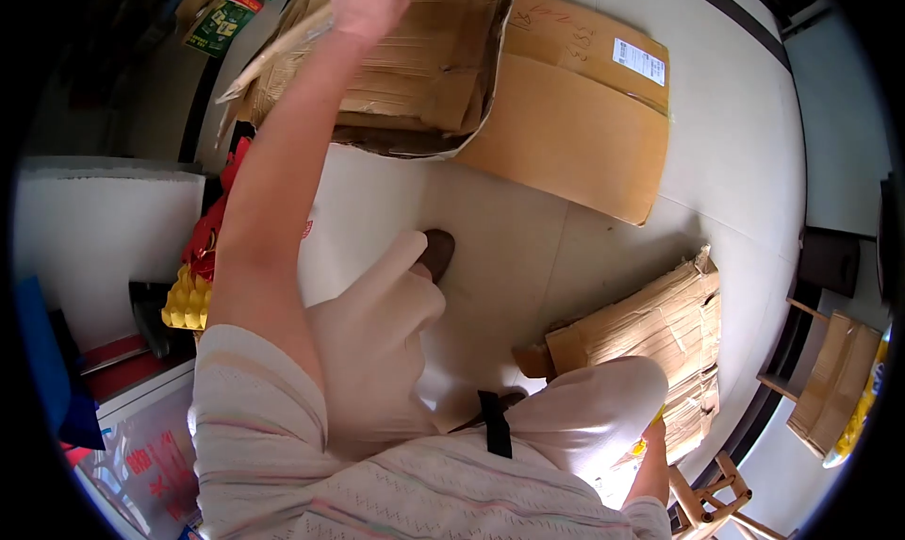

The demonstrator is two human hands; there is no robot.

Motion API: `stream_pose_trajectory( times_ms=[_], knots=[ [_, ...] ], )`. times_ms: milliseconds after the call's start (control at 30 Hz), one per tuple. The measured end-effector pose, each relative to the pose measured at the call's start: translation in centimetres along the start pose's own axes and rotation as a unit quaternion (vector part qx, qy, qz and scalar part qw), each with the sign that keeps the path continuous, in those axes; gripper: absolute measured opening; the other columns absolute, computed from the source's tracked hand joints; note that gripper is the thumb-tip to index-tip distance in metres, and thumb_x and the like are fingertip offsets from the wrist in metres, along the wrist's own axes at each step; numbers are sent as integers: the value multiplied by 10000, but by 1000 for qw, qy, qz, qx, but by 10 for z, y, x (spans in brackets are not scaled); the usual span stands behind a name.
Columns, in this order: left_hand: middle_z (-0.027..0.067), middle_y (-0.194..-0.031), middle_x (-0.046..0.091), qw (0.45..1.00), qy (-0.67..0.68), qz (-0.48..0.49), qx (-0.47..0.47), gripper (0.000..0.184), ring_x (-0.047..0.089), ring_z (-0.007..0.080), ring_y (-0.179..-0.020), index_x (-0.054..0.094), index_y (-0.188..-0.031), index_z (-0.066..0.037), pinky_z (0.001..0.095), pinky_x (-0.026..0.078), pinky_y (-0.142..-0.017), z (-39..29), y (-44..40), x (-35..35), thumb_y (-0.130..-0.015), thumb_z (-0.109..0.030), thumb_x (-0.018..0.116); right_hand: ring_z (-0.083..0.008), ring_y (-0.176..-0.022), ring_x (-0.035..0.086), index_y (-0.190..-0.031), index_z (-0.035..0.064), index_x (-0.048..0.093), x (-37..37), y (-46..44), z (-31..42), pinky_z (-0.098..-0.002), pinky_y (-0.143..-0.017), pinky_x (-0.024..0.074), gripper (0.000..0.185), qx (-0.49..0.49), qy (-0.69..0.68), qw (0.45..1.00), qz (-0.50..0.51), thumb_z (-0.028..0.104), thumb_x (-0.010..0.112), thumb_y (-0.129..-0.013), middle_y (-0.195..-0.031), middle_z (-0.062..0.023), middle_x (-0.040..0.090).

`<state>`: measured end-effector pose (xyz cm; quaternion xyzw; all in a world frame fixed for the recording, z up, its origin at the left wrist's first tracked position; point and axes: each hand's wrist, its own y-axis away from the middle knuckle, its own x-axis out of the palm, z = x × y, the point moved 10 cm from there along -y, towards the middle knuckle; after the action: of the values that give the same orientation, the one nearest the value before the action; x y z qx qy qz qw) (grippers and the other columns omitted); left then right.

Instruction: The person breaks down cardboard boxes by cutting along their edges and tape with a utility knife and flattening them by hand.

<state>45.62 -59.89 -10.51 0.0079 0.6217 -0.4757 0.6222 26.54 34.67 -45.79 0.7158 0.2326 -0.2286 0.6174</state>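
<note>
My left hand [370,5] reaches far forward to the top edge of the view. It appears closed on a raised cardboard flap [283,52], though its fingertips are hidden. Around that hand lies a worn, opened cardboard box [424,73] with ragged dark edges. Low on the right, beside my knee, my right hand [652,438] is partly covered by my trouser leg. Its fingers close around a narrow yellow object [658,415], most of which is out of sight.
A large flattened carton [584,116] with a white label lies on the tiled floor. Folded cardboard [650,328] sits right of my knee, near a wooden stool [712,493]. Yellow egg trays [189,298] and a plastic-wrapped package [146,465] are at left.
</note>
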Motion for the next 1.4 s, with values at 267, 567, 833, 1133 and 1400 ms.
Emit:
stream_pose_trajectory(
  times_ms=[267, 567, 833, 1133, 1400],
  knots=[
    [95, -819, 646, 784, 566, -245, -63, 164, 602, 152, -672, 595, -964, 48, 259, 490, -619, -17, -45, -224, -837, -35, 532, -299, -1065, 535, -1274, 50, 408, -16, 6, -19, -321, -927, 421, 727, -24, -73, 996, -52, -70, 630, -592, -1121, -172, 559],
    [107, -838, 619, 566, 767, -143, -266, 156, 595, 185, -769, 575, -958, 36, 291, 482, -761, -15, -49, -192, -824, -4, 505, -200, -680, 598, -1285, 156, 351, -73, 40, -27, -238, -369, 420, 579, 2, -338, 934, -118, -89, 479, -776, -1019, -85, 482],
    [62, -782, 620, 593, 779, 152, -132, 183, 559, 142, -718, 621, -857, -7, 258, 435, -659, -142, -3, -102, -676, -31, 608, -93, -579, 602, -1239, -35, 401, -236, 204, 311, -163, -404, 426, 462, -324, -511, 780, -158, 71, 598, -834, -859, -95, 633],
    [-28, -677, 519, 629, 745, 217, -37, 141, 455, 27, -590, 502, -788, -36, 193, 372, -517, -233, 72, -91, -726, -44, 628, -129, -627, 586, -1174, -6, 443, -207, 317, 540, -211, -428, 448, 428, -503, -534, 680, 16, 277, 577, -883, -934, -126, 602],
    [-14, -837, 556, 534, 768, 348, 69, 272, 514, 44, -761, 526, -958, -42, 197, 436, -661, -264, 78, -84, -768, -129, 699, -91, -667, 533, -1046, 34, 522, -216, 291, 553, -215, -430, 453, 508, -486, -557, 665, 104, 447, 659, -785, -817, -17, 560]
  ],
)
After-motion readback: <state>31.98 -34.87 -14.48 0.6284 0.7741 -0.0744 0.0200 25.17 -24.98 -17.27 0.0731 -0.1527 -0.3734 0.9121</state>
